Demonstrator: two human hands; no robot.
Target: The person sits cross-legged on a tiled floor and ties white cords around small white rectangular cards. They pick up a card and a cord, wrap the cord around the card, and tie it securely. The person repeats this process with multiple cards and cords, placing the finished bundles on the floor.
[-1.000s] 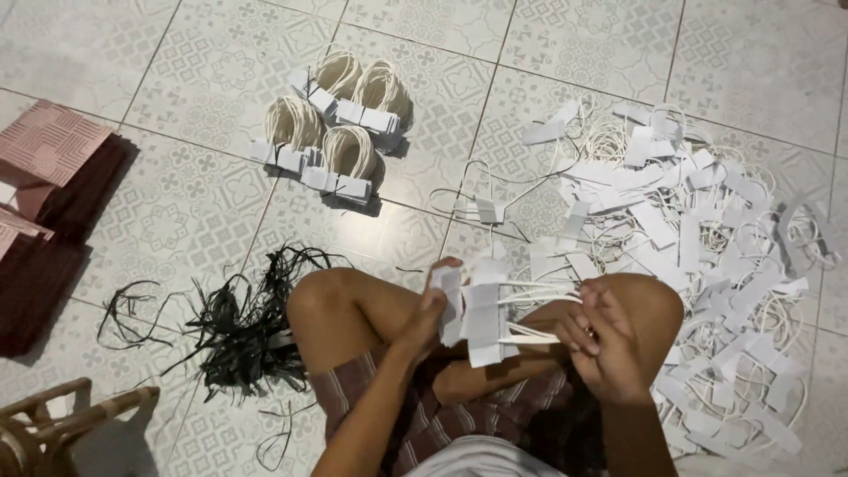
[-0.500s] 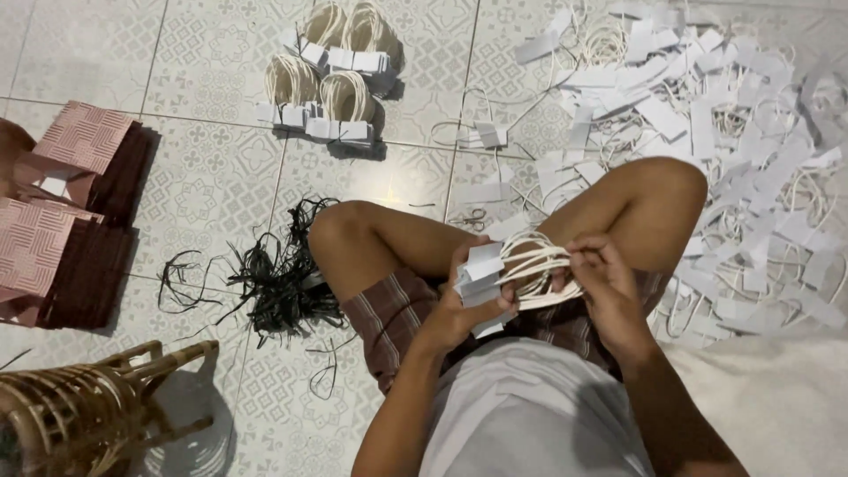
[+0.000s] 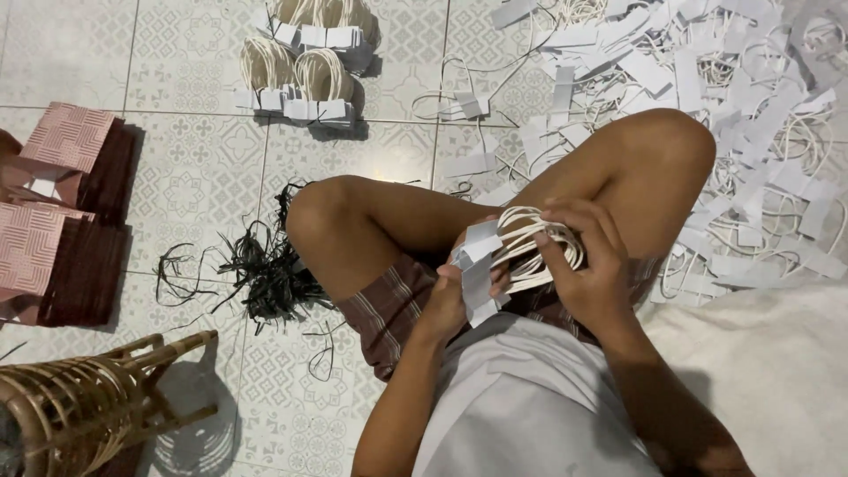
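I sit on a tiled floor with my knees up. My left hand (image 3: 459, 296) grips the white paper tabs of a bundle of cord handles (image 3: 495, 256), held over my lap. My right hand (image 3: 583, 265) closes over the looped cream cords of the same bundle. Both hands touch the bundle between my knees.
Finished bundles of cord handles (image 3: 305, 66) lie at the top centre. A large loose heap of white strips and cords (image 3: 707, 97) spreads at the right. Black strands (image 3: 261, 269) lie by my left knee. Pink and dark paper bags (image 3: 53, 212) are at the left, a rattan stool (image 3: 88, 406) at the lower left.
The view has tilted down toward my lap. The bundle has been drawn closer to my body, and my right hand has closed over its cord loops.
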